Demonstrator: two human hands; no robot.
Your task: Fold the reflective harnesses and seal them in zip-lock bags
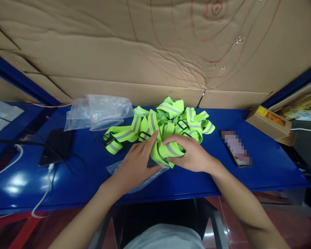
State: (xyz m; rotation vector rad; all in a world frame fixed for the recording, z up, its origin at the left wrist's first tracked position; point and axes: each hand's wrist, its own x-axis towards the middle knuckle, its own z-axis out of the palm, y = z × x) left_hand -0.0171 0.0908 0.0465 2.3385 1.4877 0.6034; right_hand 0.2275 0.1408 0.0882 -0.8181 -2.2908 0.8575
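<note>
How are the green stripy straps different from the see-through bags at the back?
The neon-green straps with grey stripes have black buckles; the clear plastic bags have red lines. The straps curl in a tangled heap, while the bags lie flatter. The right hand holds some straps; those bags are untouched. Both rest on the blue table.

cardboard wall, glossy blue table, reddish floor

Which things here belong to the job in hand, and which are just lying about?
Seemingly in the job:
Neon reflective straps, some in the right hand
Clear plastic bag at the left hand
Probably the other clear bags

Seemingly just lying about:
Smartphone
Cabled black device
Cardboard box
</note>
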